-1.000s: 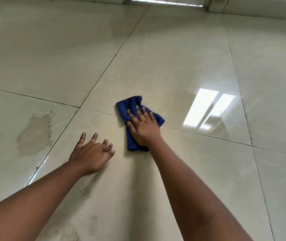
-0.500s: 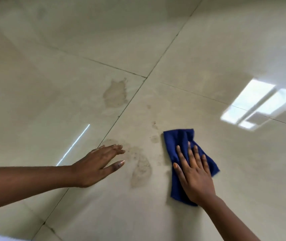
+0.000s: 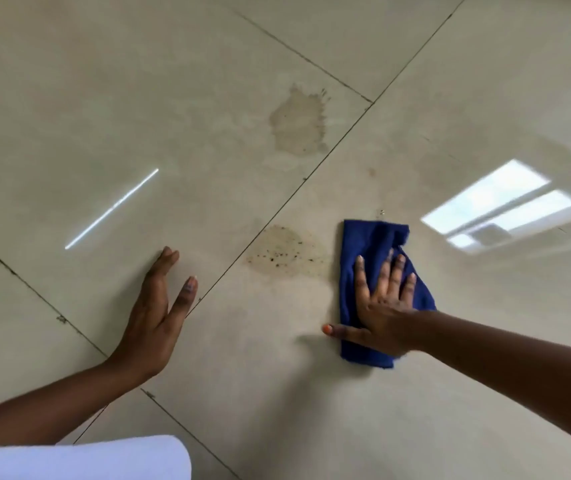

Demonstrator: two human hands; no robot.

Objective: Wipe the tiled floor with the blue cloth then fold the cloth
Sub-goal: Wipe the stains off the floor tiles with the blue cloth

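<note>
A blue cloth (image 3: 370, 244), roughly folded, lies flat on the glossy beige tiled floor (image 3: 312, 393). My right hand (image 3: 383, 303) presses down on its lower half with fingers spread, the thumb reaching off its left edge onto the tile. Just left of the cloth is a brownish speckled wet stain (image 3: 284, 252). A larger tan stain (image 3: 299, 123) sits farther away on the neighbouring tile. My left hand (image 3: 157, 313) rests palm-down on the floor to the left, fingers apart, holding nothing.
Dark grout lines (image 3: 277, 209) cross the floor diagonally. A window reflection (image 3: 506, 206) glares at the right and a thin light streak (image 3: 111, 209) at the left. White clothing (image 3: 79, 459) shows at the bottom left edge.
The view has swung down and left, bringing both stains closer in. My right hand has slid the cloth up beside the speckled stain. My left hand has shifted and turned flatter on the tile.
</note>
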